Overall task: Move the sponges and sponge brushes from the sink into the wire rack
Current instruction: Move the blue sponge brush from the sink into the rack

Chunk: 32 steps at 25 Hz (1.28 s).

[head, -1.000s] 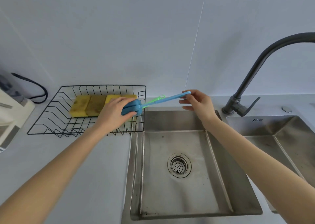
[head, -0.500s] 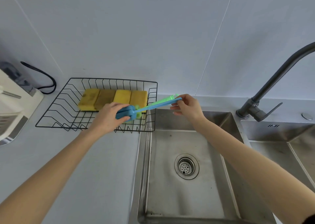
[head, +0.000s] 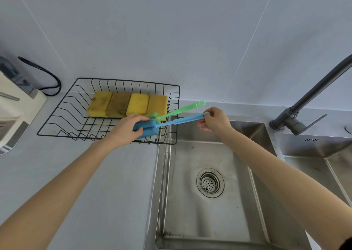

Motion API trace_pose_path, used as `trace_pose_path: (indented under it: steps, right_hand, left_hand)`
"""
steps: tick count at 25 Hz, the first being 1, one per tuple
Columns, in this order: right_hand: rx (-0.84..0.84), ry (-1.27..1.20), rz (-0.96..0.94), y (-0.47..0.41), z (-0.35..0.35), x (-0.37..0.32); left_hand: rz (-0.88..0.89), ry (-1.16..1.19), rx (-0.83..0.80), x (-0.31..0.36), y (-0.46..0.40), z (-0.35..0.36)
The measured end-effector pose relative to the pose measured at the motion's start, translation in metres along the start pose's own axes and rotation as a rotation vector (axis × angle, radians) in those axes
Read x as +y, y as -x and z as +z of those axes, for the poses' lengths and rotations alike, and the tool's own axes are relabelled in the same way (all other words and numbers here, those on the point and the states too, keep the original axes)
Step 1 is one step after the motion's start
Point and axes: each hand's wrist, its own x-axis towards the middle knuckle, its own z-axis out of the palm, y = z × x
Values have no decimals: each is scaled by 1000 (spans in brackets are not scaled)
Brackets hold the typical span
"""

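Bright, even daylight; soft shadows; sharp focus; wide-angle edge warp.

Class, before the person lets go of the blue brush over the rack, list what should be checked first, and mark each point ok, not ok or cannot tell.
1. Left hand grip on the blue brush head: ok.
2. Right hand holds the handle end: ok.
3. Brush head above the wire rack: ok.
4. Handle inside the rack: not ok, it sticks out over the rim towards the sink.
5. Green brush already resting in the rack: cannot tell, its head is half hidden.
6. Four sponges in the rack, sink bare of items: ok.
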Motion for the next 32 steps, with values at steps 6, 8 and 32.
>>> trace_pose_path:
  steps: [6,8,32]
  right_hand:
    - [-79,97,-44,-2,1,5]
    - [-82,147,-84,-3,1,8]
    - [-5,366,-251,8,0,11]
  left_hand:
    - [-48,-51,-45,-3,-12,7]
    - [-68,-70,-53,-5,-15,10]
    - [-94,-78,-134,-16,-20,10]
